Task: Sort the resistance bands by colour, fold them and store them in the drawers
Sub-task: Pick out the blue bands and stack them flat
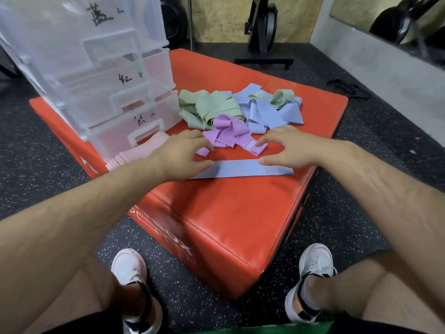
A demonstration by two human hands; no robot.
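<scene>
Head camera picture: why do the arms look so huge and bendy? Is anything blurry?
In the head view, the wide-angle lens stretches whatever sits near the edges, so the forearms balloon; the middle is sharp, with the blue band crisp under the left hand and right hand; the clear drawers look slightly washed out; the light is soft and the shadows faint.

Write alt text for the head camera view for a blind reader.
A person's left hand and right hand press a blue band flat on a red padded box. Behind it lie loose green bands, purple bands and blue bands, beside clear stacked drawers.
</scene>
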